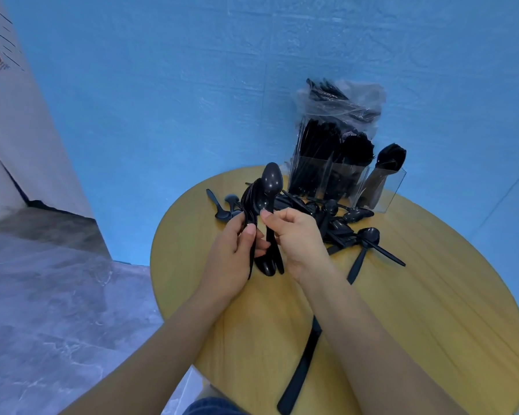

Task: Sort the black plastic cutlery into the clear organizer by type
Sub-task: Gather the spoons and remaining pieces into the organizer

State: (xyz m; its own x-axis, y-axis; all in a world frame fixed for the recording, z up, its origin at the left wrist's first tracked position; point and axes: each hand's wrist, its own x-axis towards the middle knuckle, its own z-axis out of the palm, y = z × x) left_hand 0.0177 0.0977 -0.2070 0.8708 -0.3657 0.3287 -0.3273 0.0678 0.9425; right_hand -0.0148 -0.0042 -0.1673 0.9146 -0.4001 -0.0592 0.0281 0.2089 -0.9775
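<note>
- Your left hand (237, 250) is gripping a stack of spoons (250, 202); your right hand (297, 235) is pinching one spoon (270, 187)
- Loose cutlery (342, 220) is lying before the clear organizer (342, 178) on the round yellow table (432, 310)
- A blue wall (162, 85) is rising behind the organizer

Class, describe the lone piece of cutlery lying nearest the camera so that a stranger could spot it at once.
Start at the round yellow table and look to its near edge. There a long black knife lies flat, alone, partly under the right forearm. The other loose cutlery is heaped near the clear organizer.
</note>
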